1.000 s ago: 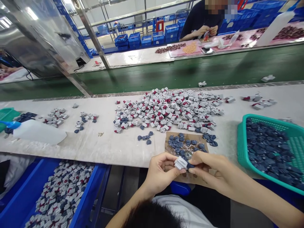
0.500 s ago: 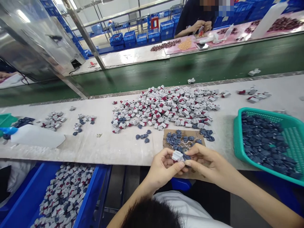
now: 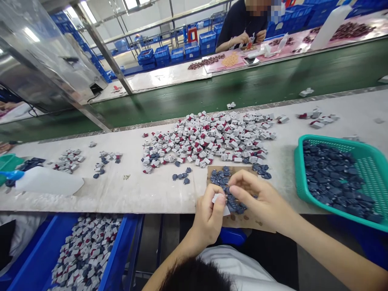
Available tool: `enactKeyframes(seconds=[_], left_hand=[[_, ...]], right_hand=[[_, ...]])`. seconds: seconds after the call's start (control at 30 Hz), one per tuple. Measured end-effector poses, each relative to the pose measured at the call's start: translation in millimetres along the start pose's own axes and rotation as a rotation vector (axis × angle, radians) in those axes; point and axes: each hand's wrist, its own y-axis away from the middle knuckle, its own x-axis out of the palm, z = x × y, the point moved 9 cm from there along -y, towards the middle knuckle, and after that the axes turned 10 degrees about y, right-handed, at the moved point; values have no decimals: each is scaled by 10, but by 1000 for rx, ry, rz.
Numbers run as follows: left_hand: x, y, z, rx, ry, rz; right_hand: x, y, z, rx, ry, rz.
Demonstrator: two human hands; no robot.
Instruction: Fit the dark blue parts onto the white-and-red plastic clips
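Note:
My left hand point(image 3: 209, 216) is closed around a small light-grey plastic part point(image 3: 217, 197), which shows between thumb and forefinger; most of it is hidden. To its right, my right hand point(image 3: 257, 198) hovers over a brown cardboard sheet point(image 3: 212, 169), its thumb and forefinger slightly apart with nothing visible between them. Small dark-blue plastic pieces point(image 3: 220, 176) lie on the cardboard, partly covered by my hands. Beyond it spreads a large pile of grey parts point(image 3: 209, 135) with dark-red and some blue bits.
A green basket point(image 3: 298, 169) of dark-blue pieces stands at the right. At lower left is a blue bin point(image 3: 113, 254) full of grey parts. A white bottle point(image 3: 50, 180) lies at the left. Across the green belt point(image 3: 182, 103) a person point(image 3: 230, 26) works.
My hands have drawn apart. The left has turned and closed more around the grey part, while the right has come off it, up over the cardboard. The view has shifted slightly.

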Motion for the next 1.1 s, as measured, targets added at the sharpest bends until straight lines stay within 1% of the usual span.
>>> enactKeyframes(seconds=[0.03, 0.1, 0.13, 0.17, 0.2, 0.23, 0.27, 0.3, 0.33, 0.4, 0.43, 0.47, 0.5, 0.53, 0.6, 0.67, 0.73, 0.8, 0.9, 1.03, 1.1], left_hand=[[-24, 2, -10, 37, -71, -1], [-12, 15, -38, 133, -189, 52], [16, 29, -43, 175, -229, 96], [47, 46, -34, 199, -249, 146], [64, 64, -6, 198, -245, 191], [37, 73, 40, 164, -207, 202], [-47, 74, 97, 108, -146, 169], [-186, 73, 158, 45, -75, 94], [-371, 79, 218, -11, -8, -14], [-788, 122, 309, -78, 76, -246], [-960, 149, 338, -93, 92, -323], [-1082, 169, 368, -106, 102, -360], [-1156, 187, 412, -133, 118, -372], [-1184, 205, 462, -165, 136, -366], [-1125, 246, 566, -231, 163, -328], [-973, 285, 632, -269, 157, -267], [-804, 308, 651, -274, 118, -192], [-673, 315, 652, -278, 70, -117], [-619, 303, 633, -280, 56, -92], [-573, 258, 542, -249, 189, -88], [-518, 241, 465, -221, 256, -71]], right_hand=[[83, 30, -71, 59, -28, 107], [286, 150, -230, 192, -125, 322], [372, 218, -295, 242, -173, 389], [428, 274, -348, 270, -202, 412], [458, 318, -395, 279, -207, 406], [469, 356, -445, 283, -194, 387], [457, 390, -501, 287, -169, 362], [410, 415, -562, 289, -134, 326], [321, 426, -625, 287, -92, 273], [46, 406, -742, 265, 21, 138], [-106, 380, -789, 245, 92, 73], [-236, 344, -826, 221, 168, 24], [-325, 302, -855, 195, 243, 1], [-366, 257, -877, 168, 313, 3], [-335, 171, -900, 114, 433, 47], [-237, 109, -894, 65, 539, 92], [-153, 69, -867, 23, 645, 113], [-100, 42, -841, -13, 745, 130], [-62, -4, -819, -71, 860, 162], [-74, -74, -770, -145, 917, 181], [-86, -73, -688, -180, 911, 189]])
